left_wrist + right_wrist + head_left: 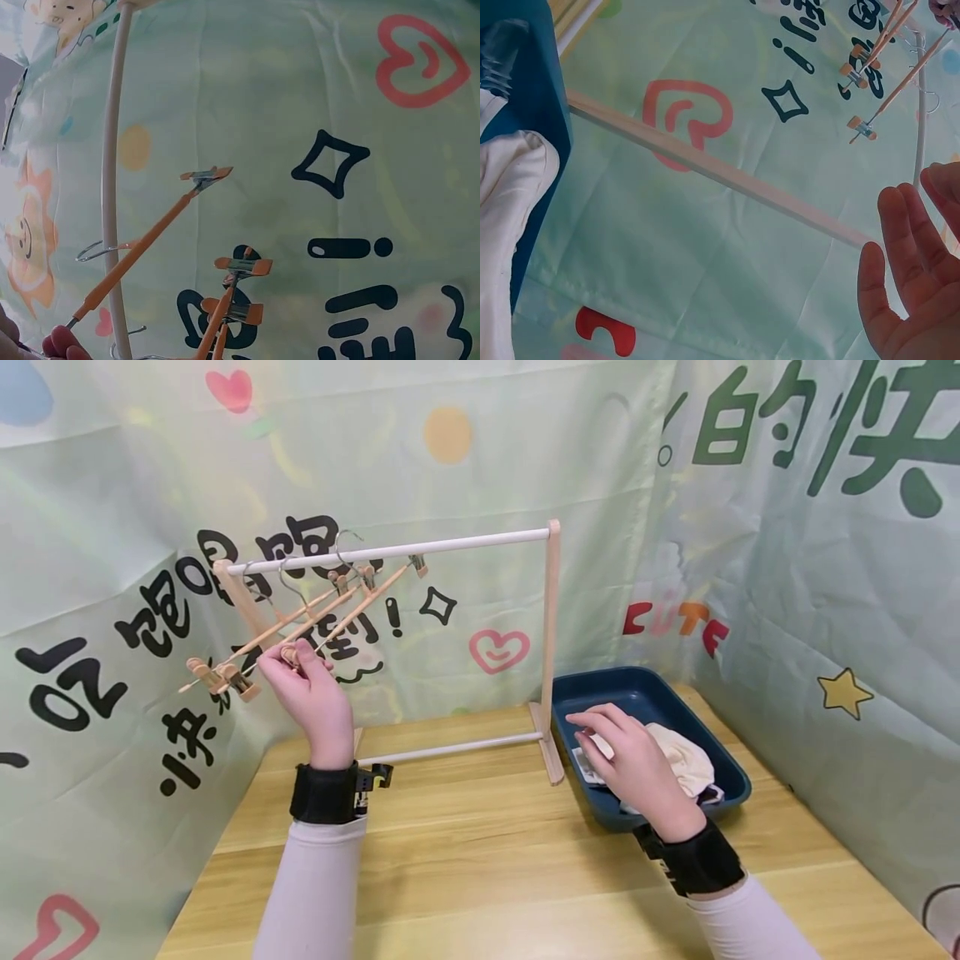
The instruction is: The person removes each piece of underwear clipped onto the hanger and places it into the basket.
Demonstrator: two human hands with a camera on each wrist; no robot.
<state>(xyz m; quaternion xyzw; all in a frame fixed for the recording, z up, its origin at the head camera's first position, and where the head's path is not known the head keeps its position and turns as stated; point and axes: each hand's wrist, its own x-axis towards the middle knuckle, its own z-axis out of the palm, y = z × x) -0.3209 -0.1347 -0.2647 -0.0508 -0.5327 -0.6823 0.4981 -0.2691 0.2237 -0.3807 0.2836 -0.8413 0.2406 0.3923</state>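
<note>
My left hand [318, 710] pinches the near end of a wooden clip hanger [371, 597]. That hanger slants up to the rail, its metal hook [88, 251] at the rail and a clip [206, 177] at its far end. Two more clip hangers [281, 625] hang close by on the left. Over the dark blue basin [731, 777] is my right hand [633, 760], its fingers loosely bent and holding nothing. In the right wrist view the right hand [922, 277] shows spread fingers. White cloth [686, 758] lies in the basin, partly behind the right hand.
A rack with a white top rail [465, 541] and wooden posts [551, 627] stands on the wooden table [465, 860]. Its lower bar [457, 749] runs close above the tabletop. Printed fabric [480, 460] encloses the back and sides.
</note>
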